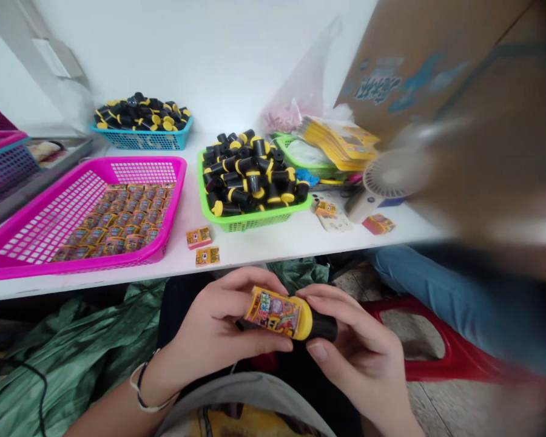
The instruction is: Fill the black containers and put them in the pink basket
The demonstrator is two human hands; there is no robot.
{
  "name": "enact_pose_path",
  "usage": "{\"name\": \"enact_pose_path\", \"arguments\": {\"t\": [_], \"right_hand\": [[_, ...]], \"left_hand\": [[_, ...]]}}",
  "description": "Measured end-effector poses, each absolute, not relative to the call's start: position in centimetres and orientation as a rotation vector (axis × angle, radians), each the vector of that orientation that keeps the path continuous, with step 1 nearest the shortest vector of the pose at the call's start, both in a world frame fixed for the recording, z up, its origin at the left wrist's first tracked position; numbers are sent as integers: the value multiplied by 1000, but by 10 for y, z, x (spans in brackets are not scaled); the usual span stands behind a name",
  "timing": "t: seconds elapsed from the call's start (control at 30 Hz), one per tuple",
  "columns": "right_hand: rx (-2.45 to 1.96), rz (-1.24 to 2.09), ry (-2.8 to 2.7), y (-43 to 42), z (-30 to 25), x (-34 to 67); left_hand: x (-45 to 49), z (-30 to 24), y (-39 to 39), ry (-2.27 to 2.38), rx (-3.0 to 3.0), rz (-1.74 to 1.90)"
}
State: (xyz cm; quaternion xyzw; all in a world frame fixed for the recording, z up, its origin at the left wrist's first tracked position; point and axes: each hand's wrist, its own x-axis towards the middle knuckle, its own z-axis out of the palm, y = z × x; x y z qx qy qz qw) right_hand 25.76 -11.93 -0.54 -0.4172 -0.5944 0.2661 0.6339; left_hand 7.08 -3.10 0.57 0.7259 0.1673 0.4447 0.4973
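Black-and-yellow container in two hands, lower middle of frame
Left hand has fingers wrapped round the orange printed piece, right hand pinches the black end. Can't tell if they're joined; fingers hide the underside. Pink basket runs off the left edge, far right's all brown blur.
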Motion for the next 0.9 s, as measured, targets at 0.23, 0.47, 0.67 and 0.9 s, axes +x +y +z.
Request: {"name": "enact_pose_path", "arguments": {"t": [0.23,0.47,0.67,0.9], "right_hand": [[-950,660,-1392,-121,-5,261],[-940,631,-1425,-122,-2,265],[-941,640,-1480,-125,-5,267],[-982,647,-1537,-126,-3,270]], "left_hand": [[73,10,-32,375,1811,1133],[73,10,-35,344,1809,1125],[70,13,-33,298,1847,1097],[68,18,-31,295,1885,1070]]}}
